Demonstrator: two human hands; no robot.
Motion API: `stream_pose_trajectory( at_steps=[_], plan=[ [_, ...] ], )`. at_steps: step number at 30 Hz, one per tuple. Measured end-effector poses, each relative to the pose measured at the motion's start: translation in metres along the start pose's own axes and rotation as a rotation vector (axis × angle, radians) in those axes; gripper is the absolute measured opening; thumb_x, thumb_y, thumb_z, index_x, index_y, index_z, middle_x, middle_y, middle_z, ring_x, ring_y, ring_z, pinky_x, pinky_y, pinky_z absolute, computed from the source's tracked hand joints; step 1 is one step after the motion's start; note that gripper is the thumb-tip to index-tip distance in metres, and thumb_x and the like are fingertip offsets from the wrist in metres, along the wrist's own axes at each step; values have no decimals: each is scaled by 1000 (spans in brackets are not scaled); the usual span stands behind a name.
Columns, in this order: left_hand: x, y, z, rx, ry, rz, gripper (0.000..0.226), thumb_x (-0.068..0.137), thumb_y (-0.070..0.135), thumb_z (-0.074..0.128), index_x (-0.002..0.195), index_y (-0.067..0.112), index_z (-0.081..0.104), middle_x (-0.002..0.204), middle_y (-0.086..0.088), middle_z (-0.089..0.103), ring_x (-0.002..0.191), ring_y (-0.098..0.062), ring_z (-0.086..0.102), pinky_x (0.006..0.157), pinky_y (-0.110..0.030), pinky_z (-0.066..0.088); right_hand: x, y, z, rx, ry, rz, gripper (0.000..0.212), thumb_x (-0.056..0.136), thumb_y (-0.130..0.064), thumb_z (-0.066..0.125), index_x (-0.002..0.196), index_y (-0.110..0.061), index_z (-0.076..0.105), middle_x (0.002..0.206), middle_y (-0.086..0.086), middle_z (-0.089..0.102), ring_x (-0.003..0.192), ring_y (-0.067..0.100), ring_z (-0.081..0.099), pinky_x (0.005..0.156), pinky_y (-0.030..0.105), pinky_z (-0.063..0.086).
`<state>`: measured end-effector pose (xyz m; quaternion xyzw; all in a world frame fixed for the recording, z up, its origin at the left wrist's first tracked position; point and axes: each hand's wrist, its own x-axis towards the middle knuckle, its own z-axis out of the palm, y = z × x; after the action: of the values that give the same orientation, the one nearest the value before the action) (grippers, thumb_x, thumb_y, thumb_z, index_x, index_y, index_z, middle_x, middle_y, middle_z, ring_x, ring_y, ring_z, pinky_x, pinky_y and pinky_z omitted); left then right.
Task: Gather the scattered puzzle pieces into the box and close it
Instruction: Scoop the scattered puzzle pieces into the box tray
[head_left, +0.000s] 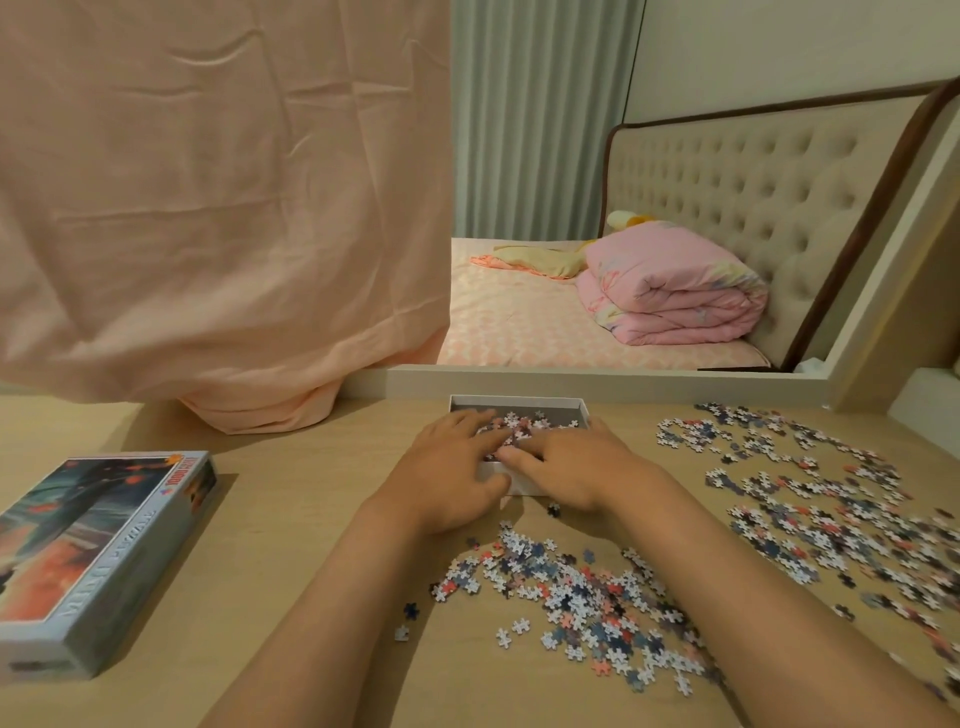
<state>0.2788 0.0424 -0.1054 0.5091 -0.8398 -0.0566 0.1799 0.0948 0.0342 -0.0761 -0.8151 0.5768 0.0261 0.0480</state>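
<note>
Pieces (582, 592), small flat cardboard shapes with knobbed edges in white, blue-grey and coral, lie in a loose heap at lower centre of the frame, with a wider scatter (831, 499) along the right edge. More sit inside the box (519, 402), a shallow white cardboard tray at centre, near the far edge of the table (270, 545).

Both hands lie palm down over the box's near rim, side by side and almost touching. The left hand (449, 475) has its fingers spread flat, reaching into the tray; the right hand (569, 470) is likewise flat and open. Whether either has pieces under it, I cannot tell.

The table is smooth pale wood. The lid (98, 556), a glossy printed rectangle, rests at lower left, well apart from the box. A creased peach cloth (218, 197) hangs across the upper left, its hem bunched on the table. Behind, a bed (519, 322) with a tufted headboard (737, 187) carries a folded pink quilt (675, 291).
</note>
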Motion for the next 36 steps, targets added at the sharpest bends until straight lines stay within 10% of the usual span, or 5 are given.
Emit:
stream_pose_trajectory(
  at_steps=[4, 11, 17, 25, 36],
  plan=[
    [-1, 6, 1, 50, -28, 19, 59, 91, 53, 44, 148, 37, 36, 156, 8, 32, 143, -13, 24, 120, -35, 8, -13, 5, -3, 73, 28, -21, 59, 98, -65, 20, 149, -40, 37, 161, -7, 28, 149, 15, 22, 119, 53, 0],
    [-10, 20, -12, 54, 200, 88, 51, 89, 42, 52, 139, 33, 48, 147, 8, 38, 137, -14, 25, 114, -37, 23, -59, 12, -2, 193, 396, -152, 28, 98, -33, 49, 115, -27, 71, 110, -8, 65, 102, 13, 59, 89, 37, 50],
    [-46, 36, -26, 49, 224, 165, 24, 87, 36, 57, 110, 31, 58, 110, 12, 51, 105, -10, 42, 92, -32, 39, -81, 6, 16, 160, 94, -139, 29, 99, -40, 45, 114, -29, 67, 107, -9, 68, 91, 13, 62, 83, 38, 55],
    [-109, 34, -2, -28, -350, -42, 98, 77, 84, 40, 155, 36, 3, 162, 16, -4, 148, -6, -4, 121, -31, 4, -117, 9, 23, 411, 70, -124, 33, 99, -32, 53, 131, -34, 62, 135, -16, 60, 119, 2, 57, 105, 28, 45],
    [-80, 63, 26, -88, -216, 73, 92, 83, 73, 50, 156, 28, 16, 162, 12, 10, 148, -8, 7, 122, -31, 8, -152, 17, 66, 138, -10, 10, 85, 89, -77, 19, 156, -34, -9, 162, -1, -23, 147, 15, -26, 122, 43, -7]
  ],
)
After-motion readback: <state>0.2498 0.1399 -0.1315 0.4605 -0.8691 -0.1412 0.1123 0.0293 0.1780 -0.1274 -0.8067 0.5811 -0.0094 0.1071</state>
